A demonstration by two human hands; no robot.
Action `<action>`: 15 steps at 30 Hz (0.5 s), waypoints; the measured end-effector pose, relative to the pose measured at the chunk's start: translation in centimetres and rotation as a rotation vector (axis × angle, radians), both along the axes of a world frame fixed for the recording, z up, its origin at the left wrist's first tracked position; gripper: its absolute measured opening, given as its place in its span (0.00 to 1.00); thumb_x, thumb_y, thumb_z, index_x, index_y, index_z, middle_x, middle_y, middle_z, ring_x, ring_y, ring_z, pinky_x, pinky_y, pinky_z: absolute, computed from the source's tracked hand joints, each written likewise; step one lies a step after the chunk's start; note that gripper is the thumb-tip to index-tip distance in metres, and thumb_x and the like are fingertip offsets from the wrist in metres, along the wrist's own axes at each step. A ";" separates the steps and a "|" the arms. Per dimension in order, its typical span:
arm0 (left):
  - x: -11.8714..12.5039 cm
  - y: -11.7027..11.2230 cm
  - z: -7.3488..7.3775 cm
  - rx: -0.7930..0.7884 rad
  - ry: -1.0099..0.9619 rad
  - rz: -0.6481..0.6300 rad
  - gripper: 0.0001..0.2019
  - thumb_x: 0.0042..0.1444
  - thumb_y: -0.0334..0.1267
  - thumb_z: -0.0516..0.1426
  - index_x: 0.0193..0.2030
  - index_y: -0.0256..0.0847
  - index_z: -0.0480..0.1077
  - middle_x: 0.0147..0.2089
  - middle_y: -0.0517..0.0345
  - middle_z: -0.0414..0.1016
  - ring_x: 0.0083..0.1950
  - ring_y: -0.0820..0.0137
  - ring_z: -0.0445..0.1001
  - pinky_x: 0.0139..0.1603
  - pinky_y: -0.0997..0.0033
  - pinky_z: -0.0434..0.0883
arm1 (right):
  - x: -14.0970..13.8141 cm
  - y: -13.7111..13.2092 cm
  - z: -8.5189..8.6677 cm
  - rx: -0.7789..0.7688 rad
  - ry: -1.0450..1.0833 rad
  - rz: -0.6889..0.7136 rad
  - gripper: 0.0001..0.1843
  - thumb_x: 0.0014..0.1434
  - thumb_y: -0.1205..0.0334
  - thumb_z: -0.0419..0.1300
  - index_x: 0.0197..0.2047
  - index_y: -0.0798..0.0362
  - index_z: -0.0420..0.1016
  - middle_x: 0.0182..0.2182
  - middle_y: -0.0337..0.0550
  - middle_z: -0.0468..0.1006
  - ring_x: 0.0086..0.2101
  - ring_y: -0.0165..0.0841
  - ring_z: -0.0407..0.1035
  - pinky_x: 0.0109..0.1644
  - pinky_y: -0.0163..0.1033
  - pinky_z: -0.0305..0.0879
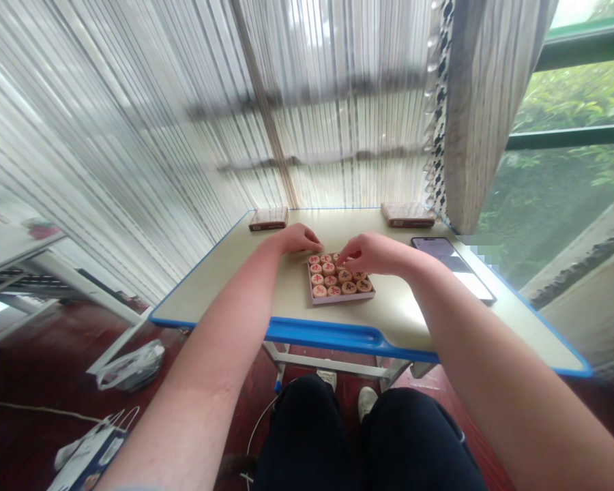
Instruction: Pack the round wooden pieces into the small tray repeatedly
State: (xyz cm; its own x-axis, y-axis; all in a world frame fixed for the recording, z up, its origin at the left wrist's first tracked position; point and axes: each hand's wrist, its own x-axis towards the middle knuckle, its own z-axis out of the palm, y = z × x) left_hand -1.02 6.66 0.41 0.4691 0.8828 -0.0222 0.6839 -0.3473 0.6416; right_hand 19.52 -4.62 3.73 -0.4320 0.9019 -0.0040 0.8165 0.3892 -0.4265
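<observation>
A shallow open box on the table holds round wooden Chinese chess pieces in rows. Red characters mark those on the left, dark ones several on the right. At the box's far left corner is my left hand, its fingers curled and drawn together; whatever they hold is too small to make out. My right hand reaches over the box's far right part from the side. Its thumb and fingers are closed at a chess piece in the back rows, and the hand hides part of those rows.
Two flat brown boxes lie along the table's far edge, left and right. A tablet or large phone rests at the right. The table has a raised blue rim. Striped curtains hang just behind it.
</observation>
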 end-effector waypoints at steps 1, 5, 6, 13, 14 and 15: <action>0.0 0.1 -0.1 -0.017 -0.020 -0.006 0.15 0.35 0.43 0.66 0.32 0.38 0.79 0.31 0.54 0.78 0.35 0.68 0.72 0.35 0.72 0.66 | 0.0 0.1 -0.1 0.021 0.020 -0.009 0.16 0.48 0.63 0.57 0.39 0.48 0.81 0.32 0.42 0.79 0.28 0.30 0.67 0.30 0.33 0.60; 0.0 0.4 -0.5 -0.087 -0.147 0.007 0.17 0.35 0.40 0.67 0.35 0.36 0.77 0.34 0.52 0.78 0.33 0.70 0.72 0.32 0.72 0.65 | 0.3 0.8 -0.7 0.141 0.048 -0.091 0.15 0.50 0.61 0.56 0.39 0.49 0.81 0.32 0.44 0.78 0.29 0.31 0.67 0.31 0.35 0.60; 0.0 0.5 -0.5 -0.106 -0.179 0.012 0.18 0.35 0.40 0.67 0.36 0.36 0.77 0.35 0.51 0.78 0.33 0.70 0.72 0.31 0.73 0.65 | 0.3 1.0 -0.8 0.178 0.037 -0.114 0.14 0.51 0.60 0.56 0.38 0.50 0.81 0.32 0.45 0.78 0.29 0.31 0.67 0.31 0.35 0.60; 0.4 -0.2 0.4 -0.288 -0.417 -0.075 0.20 0.39 0.38 0.66 0.41 0.35 0.74 0.44 0.45 0.77 0.39 0.70 0.73 0.35 0.71 0.66 | 0.3 1.8 -1.6 0.334 0.001 -0.186 0.12 0.52 0.57 0.58 0.37 0.49 0.79 0.34 0.44 0.74 0.31 0.32 0.66 0.30 0.36 0.56; 0.6 -0.4 0.6 -0.307 -0.436 -0.088 0.20 0.39 0.38 0.66 0.42 0.35 0.74 0.44 0.45 0.77 0.39 0.70 0.73 0.35 0.71 0.66 | 0.2 1.8 -1.8 0.371 0.016 -0.189 0.12 0.52 0.56 0.58 0.39 0.48 0.79 0.35 0.44 0.74 0.32 0.32 0.66 0.31 0.36 0.57; 0.6 -0.6 0.8 -0.323 -0.448 -0.102 0.20 0.40 0.38 0.66 0.42 0.34 0.74 0.44 0.44 0.77 0.38 0.71 0.72 0.34 0.71 0.66 | 0.1 1.9 -2.0 0.411 0.035 -0.186 0.13 0.53 0.56 0.58 0.40 0.48 0.78 0.37 0.44 0.73 0.34 0.33 0.66 0.32 0.36 0.57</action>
State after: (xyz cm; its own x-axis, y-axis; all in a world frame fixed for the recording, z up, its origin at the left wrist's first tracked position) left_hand -0.39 6.06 1.19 0.5773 0.8141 -0.0628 0.2936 -0.1352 0.9463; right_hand 19.63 -2.75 1.75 -0.2557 0.8877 0.3828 0.8763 0.3801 -0.2960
